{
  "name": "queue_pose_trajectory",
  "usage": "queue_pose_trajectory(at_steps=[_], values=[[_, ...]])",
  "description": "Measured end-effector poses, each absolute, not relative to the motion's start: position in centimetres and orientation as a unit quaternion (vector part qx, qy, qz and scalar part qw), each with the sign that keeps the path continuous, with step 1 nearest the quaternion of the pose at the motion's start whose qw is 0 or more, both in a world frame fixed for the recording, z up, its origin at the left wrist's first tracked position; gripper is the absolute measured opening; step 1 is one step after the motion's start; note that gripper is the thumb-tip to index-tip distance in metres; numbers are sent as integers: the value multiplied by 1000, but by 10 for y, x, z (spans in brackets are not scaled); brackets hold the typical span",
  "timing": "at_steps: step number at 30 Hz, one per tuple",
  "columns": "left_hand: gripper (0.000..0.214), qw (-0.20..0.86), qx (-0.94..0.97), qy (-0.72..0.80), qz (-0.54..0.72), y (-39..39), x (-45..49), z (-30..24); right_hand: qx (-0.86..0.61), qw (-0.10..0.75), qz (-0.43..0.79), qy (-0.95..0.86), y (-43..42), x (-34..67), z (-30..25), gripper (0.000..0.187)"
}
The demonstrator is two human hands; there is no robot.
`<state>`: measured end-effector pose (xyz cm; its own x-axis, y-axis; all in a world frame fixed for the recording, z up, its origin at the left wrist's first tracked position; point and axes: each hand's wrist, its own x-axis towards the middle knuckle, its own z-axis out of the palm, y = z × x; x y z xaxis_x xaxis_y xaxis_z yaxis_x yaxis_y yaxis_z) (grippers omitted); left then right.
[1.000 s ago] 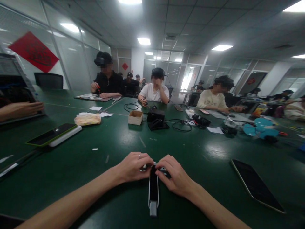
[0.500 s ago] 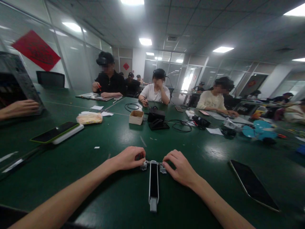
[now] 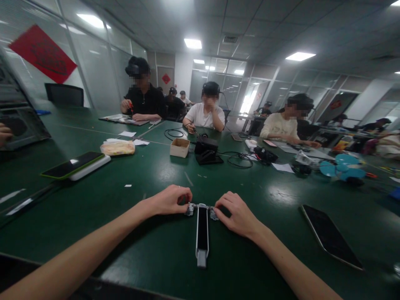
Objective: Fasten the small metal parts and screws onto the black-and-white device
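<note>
On the green table in front of me lies a long, narrow device [image 3: 202,233] with a white rim, a black middle and a grey tip pointing toward me. A small grey metal bracket sits on either side of its far end. Thumb and fingers of my left hand [image 3: 171,199] are pinched on the left bracket [image 3: 189,209]. My right hand [image 3: 236,213] holds its fingertips closed at the right bracket [image 3: 214,214]. The fingers partly cover both brackets, so how they join the device is hard to see.
A dark smartphone [image 3: 331,235] lies to my right. Further off are a small open box [image 3: 179,148], a black stand [image 3: 208,149], cables and blue fan blades [image 3: 343,167]. At left are a green-edged phone [image 3: 73,164] and a metal case [image 3: 23,121]. Co-workers sit across the table.
The view has shifted slightly, and the brackets look turned a little. My hands keep their hold at the device's far end. At far left, another person's hand has moved mostly out of view.
</note>
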<state>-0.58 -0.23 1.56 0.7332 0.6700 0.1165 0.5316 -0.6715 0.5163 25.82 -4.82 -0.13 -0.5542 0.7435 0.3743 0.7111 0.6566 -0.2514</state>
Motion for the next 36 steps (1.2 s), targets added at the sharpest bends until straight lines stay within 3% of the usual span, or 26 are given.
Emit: queue_pose_trajectory(at_steps=[15,36], values=[[13,192,915,317,160,2,-4,9,-419,223,36,-880,-47,257,-2,4],[17,219,900,353,130,-2,1,15,-421,223,59,-877,-48,256,-3,5]])
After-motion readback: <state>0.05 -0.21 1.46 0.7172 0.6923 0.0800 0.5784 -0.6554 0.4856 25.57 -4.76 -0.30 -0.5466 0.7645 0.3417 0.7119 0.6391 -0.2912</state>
